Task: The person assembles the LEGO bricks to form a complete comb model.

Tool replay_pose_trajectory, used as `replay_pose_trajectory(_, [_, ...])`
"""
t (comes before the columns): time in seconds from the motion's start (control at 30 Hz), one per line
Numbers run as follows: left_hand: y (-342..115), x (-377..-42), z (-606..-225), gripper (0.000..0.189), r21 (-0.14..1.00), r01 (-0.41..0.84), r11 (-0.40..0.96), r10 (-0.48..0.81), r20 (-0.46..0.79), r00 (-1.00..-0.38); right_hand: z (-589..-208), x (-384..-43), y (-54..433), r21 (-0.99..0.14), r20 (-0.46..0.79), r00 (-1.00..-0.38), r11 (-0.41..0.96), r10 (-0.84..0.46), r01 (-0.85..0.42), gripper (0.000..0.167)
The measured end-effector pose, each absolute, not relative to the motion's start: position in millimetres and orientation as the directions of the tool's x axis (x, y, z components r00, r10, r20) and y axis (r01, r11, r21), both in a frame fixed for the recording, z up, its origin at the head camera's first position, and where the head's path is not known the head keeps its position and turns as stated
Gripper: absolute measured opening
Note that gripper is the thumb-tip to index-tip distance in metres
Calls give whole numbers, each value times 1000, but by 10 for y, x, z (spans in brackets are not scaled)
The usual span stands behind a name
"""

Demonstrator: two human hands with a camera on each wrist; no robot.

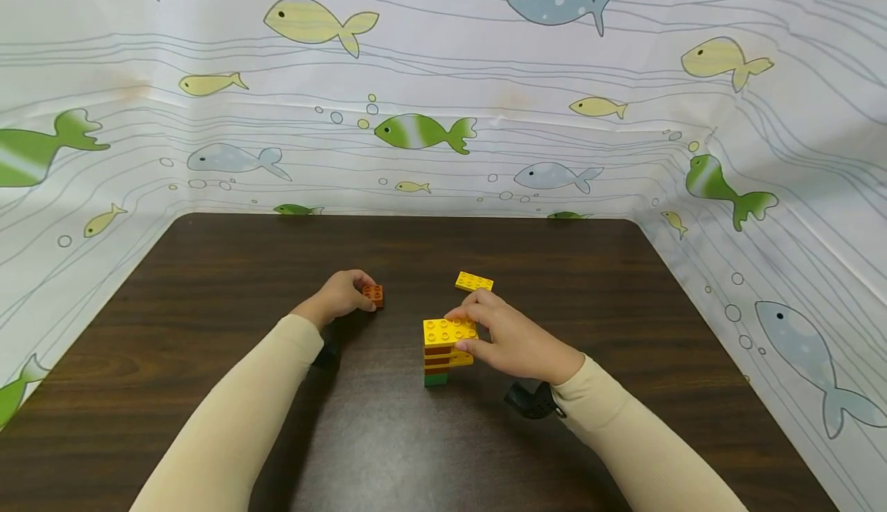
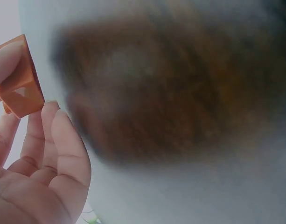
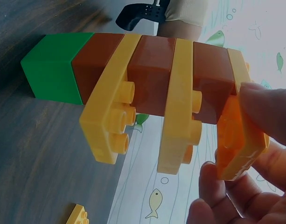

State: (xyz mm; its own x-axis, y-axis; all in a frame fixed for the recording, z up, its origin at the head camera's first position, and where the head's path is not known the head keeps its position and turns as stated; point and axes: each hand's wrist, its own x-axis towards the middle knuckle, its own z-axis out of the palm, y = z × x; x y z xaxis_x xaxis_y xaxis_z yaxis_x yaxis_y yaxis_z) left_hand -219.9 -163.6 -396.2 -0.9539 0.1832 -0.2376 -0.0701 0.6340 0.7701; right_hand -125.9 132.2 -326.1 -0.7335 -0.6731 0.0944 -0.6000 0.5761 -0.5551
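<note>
A tower of toy building bricks stands upright on the table, with a green brick (image 1: 436, 379) at its base. Above the green, brown bricks (image 3: 149, 70) alternate with thin yellow bricks (image 3: 175, 135) that jut out to one side. My right hand (image 1: 513, 336) pinches the overhanging end of the topmost yellow brick (image 1: 440, 332) between thumb and fingers. Left of the tower and farther back, my left hand (image 1: 339, 295) holds a small brown brick (image 1: 373, 294). In the left wrist view the thumb lies over that brick (image 2: 27, 91), fingertips at its other side.
Another thin yellow brick (image 1: 474, 281) lies loose behind the tower, just beyond my right hand. The dark wooden table (image 1: 208, 358) ends at a fish-print curtain (image 1: 443, 58) at the back and sides. Each wrist carries a black camera mount (image 1: 533, 401).
</note>
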Motion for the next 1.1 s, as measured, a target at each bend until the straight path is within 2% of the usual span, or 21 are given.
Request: replay_pose_trajectory(1.1, [-1579,-1858,-3663,40,882,45,469,216,-66,-974,-3259,-1263,1313,-563,76,-744,587,-664,-581,39])
